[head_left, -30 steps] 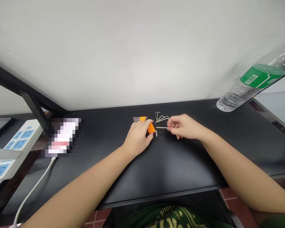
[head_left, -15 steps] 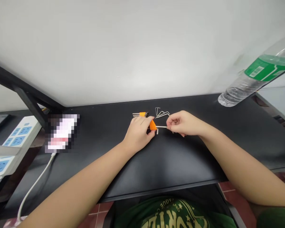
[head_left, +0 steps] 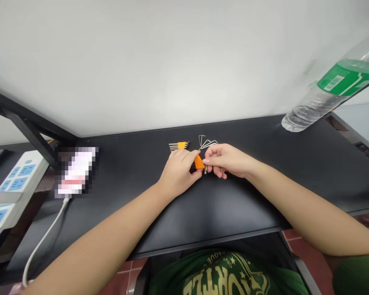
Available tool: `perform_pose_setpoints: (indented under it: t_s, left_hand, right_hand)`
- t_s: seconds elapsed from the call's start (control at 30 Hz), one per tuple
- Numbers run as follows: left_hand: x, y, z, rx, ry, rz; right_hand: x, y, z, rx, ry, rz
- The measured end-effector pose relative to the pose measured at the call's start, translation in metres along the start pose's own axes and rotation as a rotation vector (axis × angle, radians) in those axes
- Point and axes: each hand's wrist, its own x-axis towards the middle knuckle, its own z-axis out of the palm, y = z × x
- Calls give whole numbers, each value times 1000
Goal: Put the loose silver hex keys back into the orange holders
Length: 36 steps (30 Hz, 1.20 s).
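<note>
My left hand (head_left: 178,172) is closed around an orange hex-key holder (head_left: 198,162) resting on the black desk (head_left: 221,205). My right hand (head_left: 226,159) pinches a thin metal hex key (head_left: 205,166) right against the holder; most of the key is hidden by my fingers. Behind the hands lie several loose metal hex keys (head_left: 206,142) and a second orange holder (head_left: 180,145) with keys in it.
A clear water bottle (head_left: 329,92) with a green label stands at the right rear. At the left are a pixelated phone (head_left: 75,171) on a white cable (head_left: 41,241) and a white power strip (head_left: 9,186). A white wall is behind.
My right hand has moved left with the hex key until its fingers meet the orange holder; the length of key showing between the hands has vanished. My left hand stayed put.
</note>
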Motion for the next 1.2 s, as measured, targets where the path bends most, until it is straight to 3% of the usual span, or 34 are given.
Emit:
perform_pose_setpoints:
  t_s: [0.2, 0.37, 0.43, 0.53, 0.57, 0.7, 1.2]
  left_hand:
    - [-2, -2, 0, -57, 46, -12]
    - [-1, 0, -2, -49, 30, -4]
    - [-1, 0, -3, -51, 29, -9]
    - [-1, 1, -4, -41, 10, -14]
    - [-1, 1, -4, -37, 5, -15]
    - [-2, 1, -4, -33, 2, -18]
    - [-2, -3, -1, -29, 26, -22]
  right_hand:
    - [0, 1, -3, 16, -82, -22]
    - [2, 1, -3, -217, -57, -40]
    - [3, 1, -14, -423, 75, -115]
    - [7, 3, -38, -879, 429, -380]
    - [10, 5, -46, -1001, 470, -423]
    - [17, 15, -60, -1182, 405, -418]
    - [17, 10, -43, -1380, 382, -308]
